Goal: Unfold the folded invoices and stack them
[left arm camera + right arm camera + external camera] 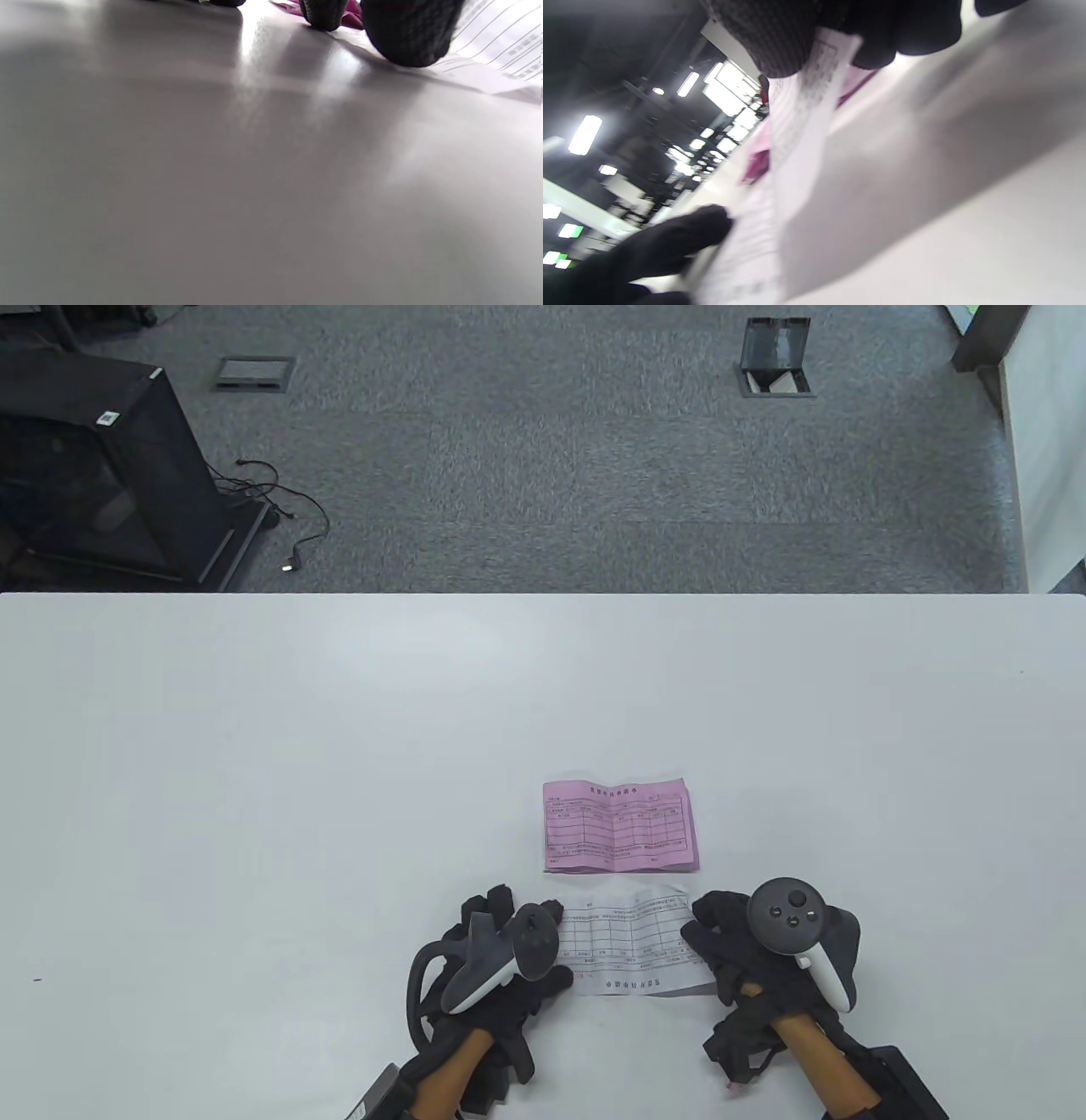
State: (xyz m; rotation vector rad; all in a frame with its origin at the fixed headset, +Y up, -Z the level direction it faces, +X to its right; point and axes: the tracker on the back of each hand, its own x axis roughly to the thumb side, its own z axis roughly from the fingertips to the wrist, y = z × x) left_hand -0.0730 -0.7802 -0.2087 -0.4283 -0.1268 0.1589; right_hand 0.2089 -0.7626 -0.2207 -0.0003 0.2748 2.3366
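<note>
A white invoice lies spread open near the table's front edge, its printed table facing up. My left hand holds its left edge and my right hand holds its right edge. In the right wrist view my gloved fingers pinch the white sheet's edge and lift it a little off the table. In the left wrist view my fingertips rest at the white paper's edge. A pink invoice lies unfolded, with creases, just beyond the white one.
The white table stretches wide to the left and beyond the papers. Past its far edge is grey carpet with a black cabinet and floor boxes.
</note>
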